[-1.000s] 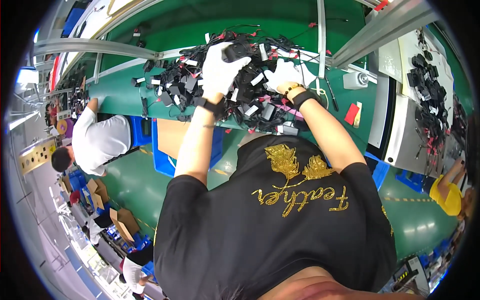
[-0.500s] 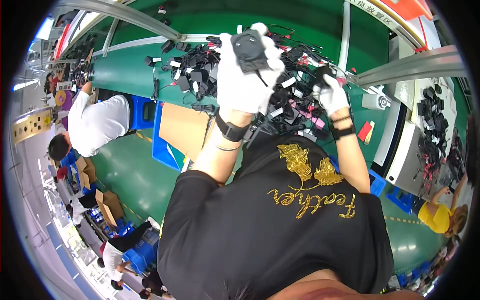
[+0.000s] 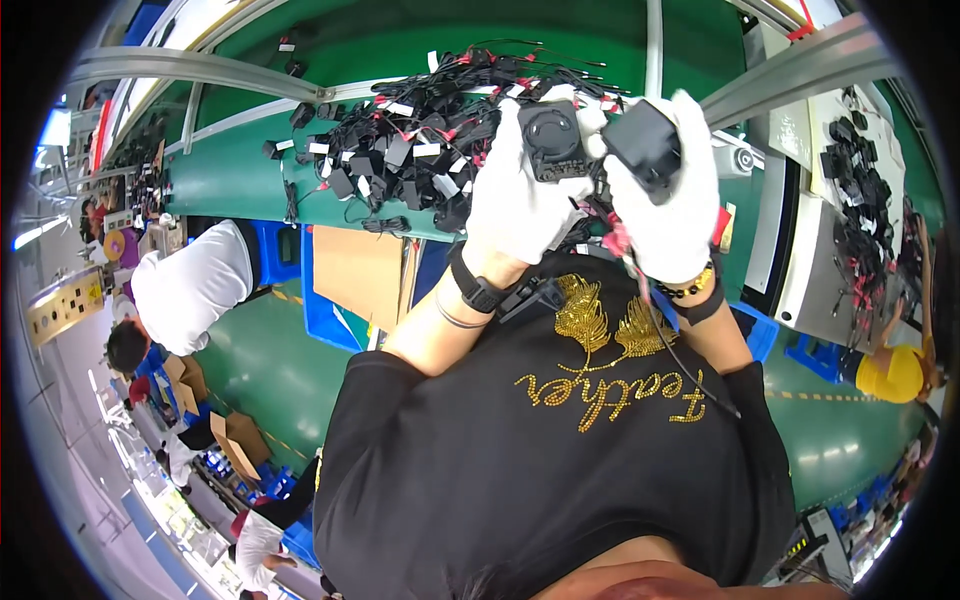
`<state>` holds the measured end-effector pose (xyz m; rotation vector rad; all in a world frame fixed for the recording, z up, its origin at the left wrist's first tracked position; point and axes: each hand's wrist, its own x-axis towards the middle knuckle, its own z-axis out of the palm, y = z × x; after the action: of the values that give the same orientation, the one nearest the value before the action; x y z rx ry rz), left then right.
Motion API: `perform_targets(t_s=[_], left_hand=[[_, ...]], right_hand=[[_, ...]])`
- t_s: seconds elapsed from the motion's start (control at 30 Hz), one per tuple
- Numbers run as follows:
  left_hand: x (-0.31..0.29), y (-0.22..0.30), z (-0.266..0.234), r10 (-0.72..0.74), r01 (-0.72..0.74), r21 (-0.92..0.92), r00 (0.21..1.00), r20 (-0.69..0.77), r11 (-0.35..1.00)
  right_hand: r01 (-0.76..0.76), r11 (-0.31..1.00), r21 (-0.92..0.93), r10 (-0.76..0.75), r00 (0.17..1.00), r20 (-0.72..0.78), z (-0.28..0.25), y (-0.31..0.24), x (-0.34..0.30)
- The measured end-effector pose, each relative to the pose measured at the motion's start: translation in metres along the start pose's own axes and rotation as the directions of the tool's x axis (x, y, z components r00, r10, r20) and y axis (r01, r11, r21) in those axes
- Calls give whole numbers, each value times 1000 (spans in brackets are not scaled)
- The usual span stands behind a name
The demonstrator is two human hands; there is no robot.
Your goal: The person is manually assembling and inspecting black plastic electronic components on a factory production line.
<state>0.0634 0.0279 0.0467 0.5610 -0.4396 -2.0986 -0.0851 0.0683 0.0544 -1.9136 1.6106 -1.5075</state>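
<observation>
My left hand (image 3: pixel 520 205), in a white glove, is closed around a black power adapter (image 3: pixel 553 135) whose face has a round recess. Close beside it, my white-gloved right hand (image 3: pixel 672 225) grips a boxy black adapter (image 3: pixel 643 146). A thin dark cable with a pink-red tag (image 3: pixel 616 238) hangs below my right hand and trails over the black shirt. The two adapters are held side by side, nearly level. Behind and left of my hands lies a tangled pile of black adapters (image 3: pixel 398 150) with white labels and red ties; my hands hide part of it.
The pile covers much of the green bench (image 3: pixel 225 170). A metal frame bar (image 3: pixel 800 70) crosses at upper right. A blue bin with cardboard (image 3: pixel 355 275) stands left of me. More adapters (image 3: pixel 855 220) lie on the right-hand surface. A co-worker in white (image 3: pixel 195 285) sits at left.
My right hand has come up from the pile toward me with an adapter and trailing cable. My left hand has turned its adapter, now showing the round recess, and the hands are closer together.
</observation>
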Motion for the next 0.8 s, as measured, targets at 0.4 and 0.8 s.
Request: perform_targets(t_s=[0.4,0.8], left_hand=[[-8,-10,-2,-33,36,11,979,-202,999],[-21,-20,2,181,-182,171,983,25,968]], right_hand=[[-18,993,-115,24,998,55,5,-12,-15],[-400,800,446,385,914,130,4,-7,-22]])
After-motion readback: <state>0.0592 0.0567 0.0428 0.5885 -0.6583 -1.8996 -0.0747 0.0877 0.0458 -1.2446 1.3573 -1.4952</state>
